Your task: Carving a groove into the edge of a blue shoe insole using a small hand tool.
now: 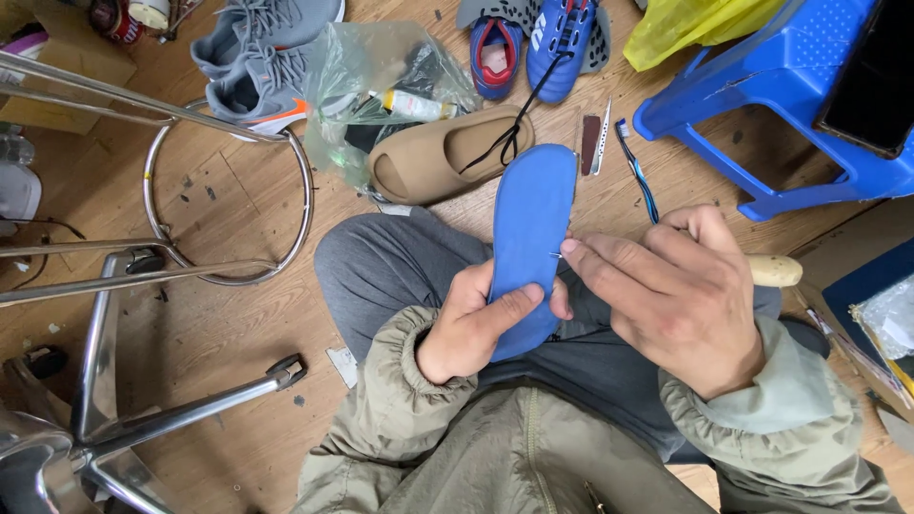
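Wooden flooring fills the frame, and we read it from left to right. At the far left we see the chrome legs and foot ring of a stool [228,190] lying across the boards. Above it, at upper left, sits a pair of grey sneakers [262,57], then a clear plastic bag [381,76] with a small bottle inside, and a tan slip-on shoe [443,152] crossed by a black lace.

At centre we see our own lap in grey trousers and olive jacket sleeves. Our left hand [471,328] is clamped on the lower end of a blue insole [528,238], thumb across its face and fingers behind it. The insole stands nearly upright in the picture, its long axis running from the lap at bottom centre up toward the tan shoe, leaning slightly right.

Our right hand [676,295] lies just right of the insole, fingertips closed together against its right edge at mid-length, where a small metal tip shows. This hand also grips a pale wooden handle [776,270], which juts out to the right. The insole therefore lies directly left of the right hand, touching it, while the left hand holds it from below.

Beyond, at upper centre, a blue sports shoe [562,38] rests near a toothbrush [636,171]; a blue plastic stool [762,105] occupies the upper right.
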